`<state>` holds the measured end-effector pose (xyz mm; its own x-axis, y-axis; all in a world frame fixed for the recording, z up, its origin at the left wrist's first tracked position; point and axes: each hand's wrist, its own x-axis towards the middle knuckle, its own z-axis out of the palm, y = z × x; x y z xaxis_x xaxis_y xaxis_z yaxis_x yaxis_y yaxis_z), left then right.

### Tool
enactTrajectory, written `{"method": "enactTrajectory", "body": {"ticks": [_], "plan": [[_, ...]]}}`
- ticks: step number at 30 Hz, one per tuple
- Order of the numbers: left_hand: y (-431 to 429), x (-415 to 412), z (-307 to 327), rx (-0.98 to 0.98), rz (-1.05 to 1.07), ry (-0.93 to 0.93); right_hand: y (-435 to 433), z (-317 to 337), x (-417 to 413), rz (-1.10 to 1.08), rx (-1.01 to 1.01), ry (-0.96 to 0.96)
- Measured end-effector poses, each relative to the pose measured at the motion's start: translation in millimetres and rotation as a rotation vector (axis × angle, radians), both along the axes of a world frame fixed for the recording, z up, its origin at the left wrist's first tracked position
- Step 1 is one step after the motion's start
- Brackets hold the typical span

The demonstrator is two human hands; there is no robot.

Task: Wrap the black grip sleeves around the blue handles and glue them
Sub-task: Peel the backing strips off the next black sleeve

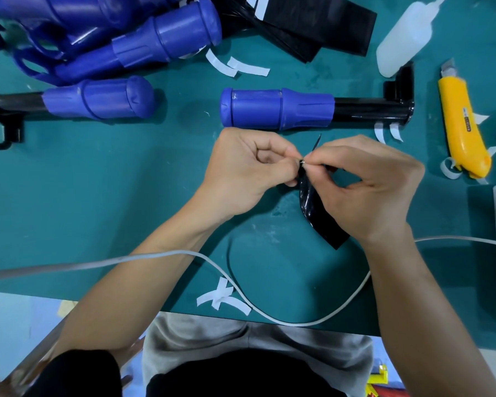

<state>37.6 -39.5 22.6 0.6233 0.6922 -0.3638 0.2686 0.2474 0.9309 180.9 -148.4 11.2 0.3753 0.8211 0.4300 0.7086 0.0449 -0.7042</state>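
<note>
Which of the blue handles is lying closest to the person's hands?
The blue handle just beyond the left hand and right hand, its black bar pointing right. The second handle lies far left; the piled handles sit top left.

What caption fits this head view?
The left hand and right hand pinch a black grip sleeve near a blue handle on the green mat.

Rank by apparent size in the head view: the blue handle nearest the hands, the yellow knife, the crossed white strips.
1. blue handle, thickest
2. yellow knife, similar length, so a close call
3. crossed white strips, clearly smallest
</note>
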Motion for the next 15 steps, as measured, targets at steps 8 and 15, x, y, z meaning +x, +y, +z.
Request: {"method": "enactTrajectory", "body": {"ticks": [8,15], "plan": [[-0.5,0.6,1.1,-0.017,0.000,0.008,-0.5,1.4,-1.0,-0.003,-0.028,-0.049],[0.4,0.8,3.4,-0.023,-0.002,0.011,0.9,1.2,-3.6,0.011,-0.071,-0.038]]}}
